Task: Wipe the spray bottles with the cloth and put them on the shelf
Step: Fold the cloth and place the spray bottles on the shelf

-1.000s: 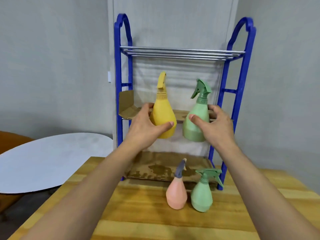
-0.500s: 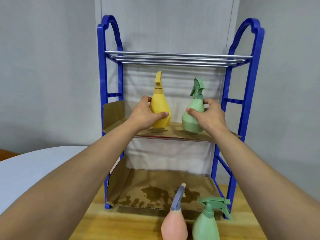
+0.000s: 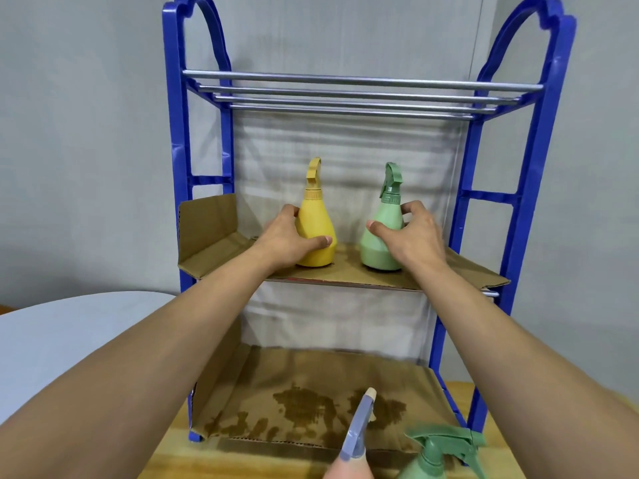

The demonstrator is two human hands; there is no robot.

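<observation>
Both hands grip bottles on the mid shelf. L hand [image 3: 288,238] wraps the yellow spray bottle [image 3: 316,224], thumb across its front, fingers round the back-left. R hand [image 3: 413,233] wraps the green spray bottle [image 3: 382,233], thumb on its front-left, fingers curled over the shoulder near the neck. Both bottles stand upright, bases on the cardboard liner [image 3: 349,271] of the blue rack [image 3: 178,140], near each other but apart, yellow to the left. Top tier is bare metal rods [image 3: 345,93]. Bottom tier has stained cardboard [image 3: 311,406]. Close to me, at the bottom edge, a pink bottle w/ grey-blue nozzle [image 3: 358,430] and a 2nd green bottle [image 3: 439,454] stand on the wooden table [image 3: 166,458], just beside each other. White round tabletop [image 3: 62,333] off to the left.
</observation>
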